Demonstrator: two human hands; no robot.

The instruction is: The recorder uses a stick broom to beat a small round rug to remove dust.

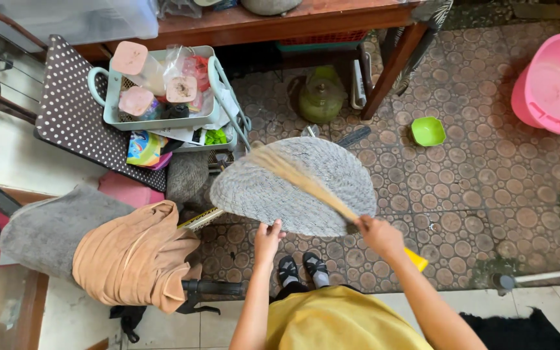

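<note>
**Mat up on edge, broom across it**

Mat [293, 188] is the grey woven half-round one, lifted off the tiled floor [487, 188] and held roughly upright in front of me, between my feet and the worktop [280, 19]. My left hand [267, 238] has its grip clenched on the mat's lower edge. My right hand [378, 234] is grasping the broom [306, 183] by the handle, yellow end poking out behind the wrist, straw bristles lying across the mat's face up toward the top left.

My take on doing this well: keep the left hand pinching firm so the mat doesn't flop, and stroke the bristles with light pressure away from my body so the dust doesn't land on my feet. I'd tilt the mat's top a bit forward too.

Stuff to watch: the basket [157, 91] of bottles on the dotted chair [72, 116] sits just beside the bristle tips, so short strokes. Green bowl [428, 131] and pink tub [555, 84] are well apart, no worries there.
</note>
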